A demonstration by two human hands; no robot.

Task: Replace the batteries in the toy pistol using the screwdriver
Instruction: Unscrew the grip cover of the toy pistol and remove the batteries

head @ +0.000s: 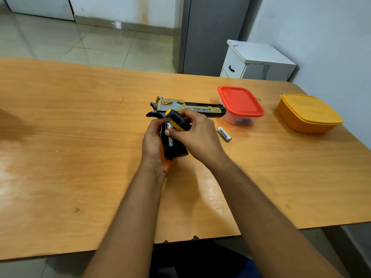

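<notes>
A tiled room with a pale wall; a broad orange-brown wooden table point(80, 137) fills the view. At its centre, the right hand point(197, 135) curls its fingers round the yellow-and-black handle of a screwdriver point(176, 121), whose handle end points up and to the left; the shaft and tip are hidden behind the fingers, so their contact point cannot be told. The right thumb presses toward a silver cylindrical battery point(170, 135) lying in the opened grip of a black-and-gold toy pistol point(192, 108). The left hand point(153, 143) wraps the left side of that black grip, fingers curled about it, apparently steadying it. The pistol lies on its side on the table, barrel pointing right, lettering on the slide facing up. Just right of the hands, a second silver battery point(224, 134) lies loose on the wood, apart from the pistol. Beyond it, near the muzzle, stands a clear plastic box with a red lid point(240, 102); farther right sits an orange lidded plastic container point(309, 113). Behind the table's far corner stands a small white cabinet point(255, 61).
</notes>
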